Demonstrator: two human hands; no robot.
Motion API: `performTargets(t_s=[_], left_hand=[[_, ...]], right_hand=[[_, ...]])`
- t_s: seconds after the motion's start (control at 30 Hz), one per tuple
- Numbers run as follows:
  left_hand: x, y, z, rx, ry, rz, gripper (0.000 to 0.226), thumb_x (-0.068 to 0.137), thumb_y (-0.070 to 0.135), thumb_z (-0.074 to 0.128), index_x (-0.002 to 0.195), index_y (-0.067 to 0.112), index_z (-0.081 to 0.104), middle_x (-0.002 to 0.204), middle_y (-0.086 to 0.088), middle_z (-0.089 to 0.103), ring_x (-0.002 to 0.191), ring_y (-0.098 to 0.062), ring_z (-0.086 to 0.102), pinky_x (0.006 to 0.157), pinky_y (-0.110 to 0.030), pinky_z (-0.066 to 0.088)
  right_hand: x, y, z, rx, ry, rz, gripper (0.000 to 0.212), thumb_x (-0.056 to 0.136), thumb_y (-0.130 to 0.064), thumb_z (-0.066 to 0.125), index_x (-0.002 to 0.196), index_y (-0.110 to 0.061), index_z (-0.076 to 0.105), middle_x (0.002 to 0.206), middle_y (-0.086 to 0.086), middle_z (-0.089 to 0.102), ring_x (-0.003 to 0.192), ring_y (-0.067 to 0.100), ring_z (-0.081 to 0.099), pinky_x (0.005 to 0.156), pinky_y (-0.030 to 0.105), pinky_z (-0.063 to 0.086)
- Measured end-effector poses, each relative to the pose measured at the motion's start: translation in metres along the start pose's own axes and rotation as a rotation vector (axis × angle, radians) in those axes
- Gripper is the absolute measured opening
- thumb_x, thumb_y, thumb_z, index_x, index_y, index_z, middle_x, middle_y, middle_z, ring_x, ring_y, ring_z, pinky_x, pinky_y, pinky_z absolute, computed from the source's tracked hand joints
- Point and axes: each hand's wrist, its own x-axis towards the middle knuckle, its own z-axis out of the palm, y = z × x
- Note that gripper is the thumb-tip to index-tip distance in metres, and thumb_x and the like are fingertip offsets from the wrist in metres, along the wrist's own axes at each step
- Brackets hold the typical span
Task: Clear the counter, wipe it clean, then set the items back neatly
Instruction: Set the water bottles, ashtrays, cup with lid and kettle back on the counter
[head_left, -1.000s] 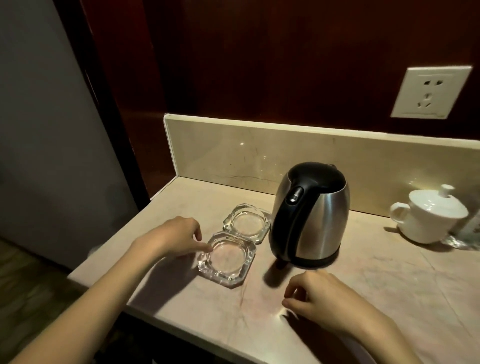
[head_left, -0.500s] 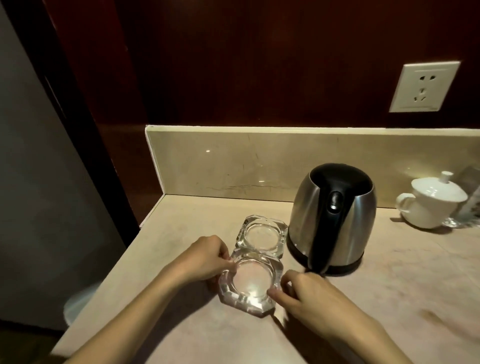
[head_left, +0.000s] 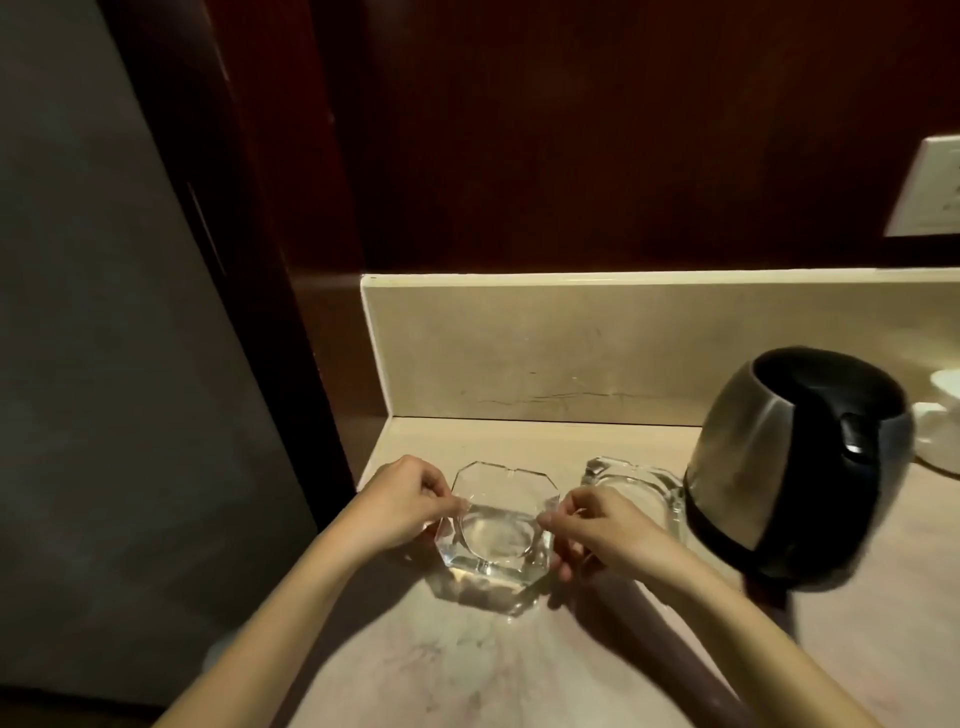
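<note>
A clear glass ashtray (head_left: 496, 535) is tilted up off the beige stone counter (head_left: 467, 670), its far rim raised. My left hand (head_left: 402, 506) pinches its left edge and my right hand (head_left: 597, 527) pinches its right edge. A second glass ashtray (head_left: 636, 480) lies flat on the counter just behind my right hand. To the right stands a steel and black electric kettle (head_left: 795, 467), its base close to that second ashtray.
A white cup (head_left: 940, 415) shows at the right edge behind the kettle. A stone backsplash (head_left: 571, 353) runs along the rear. A wall socket (head_left: 930, 192) sits upper right. The counter ends at the left beside a dark wooden frame (head_left: 249, 260).
Both hands closed on the near ashtray from either side and tipped it up off the counter. The view swung left, so the kettle and cup slid to the right.
</note>
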Motion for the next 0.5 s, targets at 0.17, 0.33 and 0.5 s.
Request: performTargets(t_s=[0.17,0.33,0.5], left_hand=[[0.014,-0.031,-0.012,0.087,0.039,-0.108,0.028,0.078,0.039,0.075,0.071,0.012,0.074,0.054,0.006,0.061,0.051,-0.005,0.052,0.053,-0.023,0.037],[0.025,-0.038,-0.011,0.142,0.068,-0.167,0.031,0.08,0.04,0.074,0.071,0.01,0.072,0.061,0.003,0.063,0.056,-0.01,0.054,0.051,-0.023,0.036],[0.03,-0.04,-0.011,0.174,0.068,-0.166,0.03,0.081,0.04,0.072,0.069,0.012,0.071,0.061,0.001,0.061,0.058,-0.012,0.055,0.051,-0.024,0.036]], right_hand=[[0.043,-0.007,0.024,-0.024,-0.109,0.077,0.027,0.097,-0.008,0.052,0.071,-0.001,0.05,0.054,0.012,0.062,0.045,0.017,0.063,0.045,0.025,0.052],[0.073,-0.003,0.025,-0.024,-0.165,0.111,0.029,0.097,-0.007,0.051,0.07,0.004,0.054,0.052,0.012,0.064,0.046,0.016,0.065,0.045,0.021,0.052],[0.095,-0.003,0.02,-0.055,-0.183,0.16,0.029,0.096,-0.008,0.054,0.071,0.005,0.058,0.052,0.011,0.065,0.046,0.014,0.065,0.047,0.019,0.053]])
